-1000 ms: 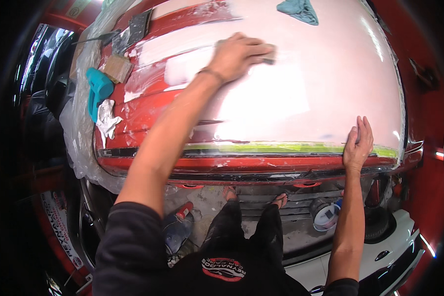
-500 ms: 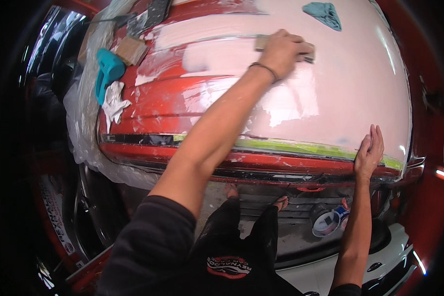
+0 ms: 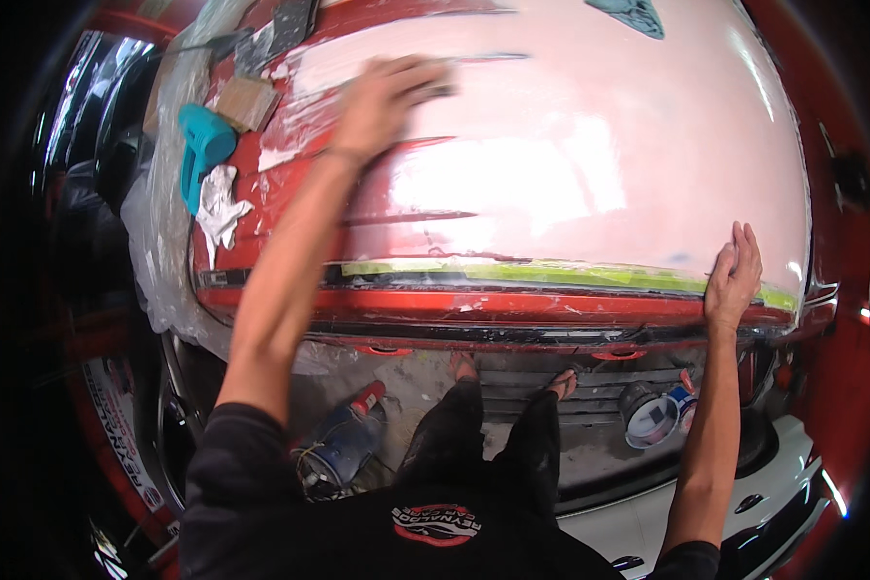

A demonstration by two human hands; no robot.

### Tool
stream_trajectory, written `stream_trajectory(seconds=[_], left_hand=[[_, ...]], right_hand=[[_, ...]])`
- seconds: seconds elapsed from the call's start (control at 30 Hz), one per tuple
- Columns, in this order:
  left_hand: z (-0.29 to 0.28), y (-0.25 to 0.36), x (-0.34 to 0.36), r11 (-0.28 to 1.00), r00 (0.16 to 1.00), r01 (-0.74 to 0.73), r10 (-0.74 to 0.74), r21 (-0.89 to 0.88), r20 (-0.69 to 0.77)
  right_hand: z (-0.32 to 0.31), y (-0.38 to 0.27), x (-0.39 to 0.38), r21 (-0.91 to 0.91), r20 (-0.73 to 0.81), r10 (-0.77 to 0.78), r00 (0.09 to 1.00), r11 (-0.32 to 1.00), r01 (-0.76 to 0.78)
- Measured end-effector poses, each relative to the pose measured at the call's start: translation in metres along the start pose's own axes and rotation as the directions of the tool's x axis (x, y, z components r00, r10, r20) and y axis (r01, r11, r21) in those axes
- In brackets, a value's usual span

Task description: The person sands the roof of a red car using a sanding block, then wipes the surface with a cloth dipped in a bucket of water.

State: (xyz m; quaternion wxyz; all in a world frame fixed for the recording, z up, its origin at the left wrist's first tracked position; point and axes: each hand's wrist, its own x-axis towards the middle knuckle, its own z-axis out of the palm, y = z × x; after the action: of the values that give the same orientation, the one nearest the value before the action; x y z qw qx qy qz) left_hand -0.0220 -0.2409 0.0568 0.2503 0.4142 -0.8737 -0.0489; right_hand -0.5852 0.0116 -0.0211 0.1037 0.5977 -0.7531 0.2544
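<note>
My left hand (image 3: 382, 104), blurred by motion, grips a flat tan sanding block (image 3: 437, 89) on the pale pink-coated part (image 3: 677, 145) of a car roof, over streaks of filler and red paint (image 3: 300, 174). My right hand (image 3: 733, 273) rests with outstretched fingers near the roof's front-right edge, by yellow-green masking tape (image 3: 551, 275). To the left of my left hand lie a tan square pad (image 3: 246, 101), a dark flat piece (image 3: 292, 24), a teal tool (image 3: 208, 135) and a crumpled white cloth (image 3: 220, 203). A teal cloth (image 3: 628, 14) lies at the far top.
Clear plastic sheeting (image 3: 155, 242) drapes the roof's left end. Below the near edge are a ridged step (image 3: 512, 382), buckets (image 3: 650, 425), a dark blue container with a red top (image 3: 343, 449) and a white car (image 3: 764, 483). My feet show beneath.
My left hand and block moved right across the roof, then swept back leftward to over the streaked area. My right hand stays on the near edge, slightly shifted with the view.
</note>
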Motion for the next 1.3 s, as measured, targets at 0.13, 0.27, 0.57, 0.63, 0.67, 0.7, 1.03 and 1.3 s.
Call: stream_trajectory(seconds=[0.13,0.27,0.57,0.63,0.67,0.7,1.03,1.3], left_hand=[[0.073,0.057,0.061,0.979,0.983,-0.169,0.16,-0.112,-0.086],[0.043,0.029,0.039,0.981,0.985,-0.162,0.167,-0.11,0.04],[-0.027,-0.061,-0.053,0.993,0.993,0.114,-0.113,0.015,-0.038],[0.023,0.019,0.008,1.0,1.0,-0.019,0.019,0.003,-0.01],[0.047,0.055,0.041,0.994,0.994,-0.101,0.099,-0.045,-0.047],[0.074,0.077,0.072,0.982,0.98,-0.18,0.174,-0.059,-0.099],[0.017,0.021,0.009,0.999,0.998,0.032,-0.033,0.029,0.046],[0.04,0.035,0.001,0.992,0.992,0.108,-0.104,0.057,-0.071]], right_hand=[[0.002,0.002,-0.001,0.024,0.007,0.003,1.0,1.0,-0.003],[-0.01,0.023,-0.009,0.016,0.004,0.031,1.0,0.999,-0.031],[-0.004,-0.011,0.001,-0.02,-0.022,0.03,0.999,0.999,-0.03],[-0.01,-0.004,0.0,-0.025,-0.025,0.033,0.999,0.999,-0.033],[-0.01,-0.003,-0.001,-0.011,-0.029,0.033,0.999,0.999,-0.033],[-0.009,-0.005,-0.002,0.01,-0.032,0.029,0.999,1.0,-0.028],[-0.008,0.002,-0.001,0.06,-0.063,0.056,0.996,0.997,-0.053],[-0.011,0.0,-0.007,0.024,-0.022,0.127,0.992,0.992,-0.126]])
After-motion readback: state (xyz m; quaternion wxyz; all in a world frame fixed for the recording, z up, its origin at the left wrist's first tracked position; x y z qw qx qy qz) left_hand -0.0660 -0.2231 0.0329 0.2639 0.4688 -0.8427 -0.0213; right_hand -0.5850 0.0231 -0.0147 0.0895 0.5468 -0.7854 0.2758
